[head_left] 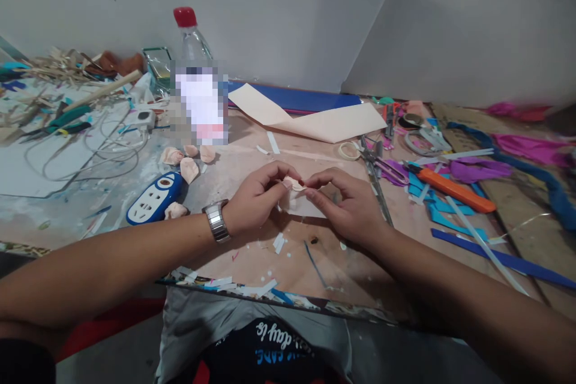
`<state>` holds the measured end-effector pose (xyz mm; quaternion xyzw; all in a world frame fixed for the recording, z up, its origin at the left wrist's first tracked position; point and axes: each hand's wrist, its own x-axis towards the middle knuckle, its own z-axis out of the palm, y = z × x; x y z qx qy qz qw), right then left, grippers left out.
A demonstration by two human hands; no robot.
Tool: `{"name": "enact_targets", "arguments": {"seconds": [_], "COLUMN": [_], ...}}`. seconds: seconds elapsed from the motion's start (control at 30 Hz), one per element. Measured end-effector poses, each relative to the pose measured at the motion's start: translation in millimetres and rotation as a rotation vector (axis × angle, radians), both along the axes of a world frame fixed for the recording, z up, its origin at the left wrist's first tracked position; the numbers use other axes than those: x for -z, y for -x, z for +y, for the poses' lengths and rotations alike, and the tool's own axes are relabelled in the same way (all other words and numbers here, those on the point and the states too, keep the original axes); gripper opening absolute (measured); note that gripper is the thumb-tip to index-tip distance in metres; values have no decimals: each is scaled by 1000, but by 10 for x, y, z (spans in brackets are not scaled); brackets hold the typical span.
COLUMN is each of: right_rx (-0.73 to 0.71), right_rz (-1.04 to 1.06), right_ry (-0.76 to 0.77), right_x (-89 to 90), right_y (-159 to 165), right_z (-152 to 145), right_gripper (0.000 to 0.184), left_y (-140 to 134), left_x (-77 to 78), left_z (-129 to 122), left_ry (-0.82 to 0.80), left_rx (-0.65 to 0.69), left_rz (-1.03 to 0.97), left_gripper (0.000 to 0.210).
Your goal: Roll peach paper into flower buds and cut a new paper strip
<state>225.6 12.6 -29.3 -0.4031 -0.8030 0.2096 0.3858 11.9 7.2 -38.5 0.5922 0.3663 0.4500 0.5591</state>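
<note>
Over the middle of the table, my left hand point(265, 192) and my right hand point(344, 198) meet at a small cream petal-like piece point(296, 184). Thumb and fingers of each hand pinch one side of it. Whether it is paper or cloth, I cannot tell. A pale sheet point(308, 209) lies just under my hands. Left of my left hand rest several curled, petal-shaped cream pieces point(189, 170). One more such piece point(175, 210) is beside the blue and white power socket point(155, 198).
A red-capped bottle point(193, 48) stands behind the petal pieces. Folded cream paper point(333, 126) lies at the back. To the right are scissors point(382, 162), an orange utility knife point(452, 189), a tape roll point(349, 151) and coloured scraps. Pliers point(67, 123) and cables lie left.
</note>
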Motion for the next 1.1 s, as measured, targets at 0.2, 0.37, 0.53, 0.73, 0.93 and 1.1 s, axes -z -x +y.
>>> {"name": "enact_targets", "arguments": {"seconds": [0.2,0.37,0.53,0.73,0.93,1.1], "right_rx": [-29,-32,-22,3,8,2], "right_rz": [-17,-33,-35,-53,-42,-25], "right_ry": [-4,-34,-70,-70,-42,-3], "right_x": [-16,-25,-53,-41,-23,-29], "right_y": [0,10,15,13,10,1], "right_z": [8,-16,-27,-9,-11,3], "right_gripper": [9,9,11,10,9,13], "left_y": [-5,-12,-5,-6,-15,-7], "left_x": [7,16,27,31,64,80], "left_z": [-18,-25,-31,-34,-32,-37], "left_ry": [-25,-60,-10,-79,-148,-88], "left_rx": [19,37,77,109,108,149], "left_rz": [7,22,-2,43,73,43], "left_gripper": [16,16,17,23,21,35]}}
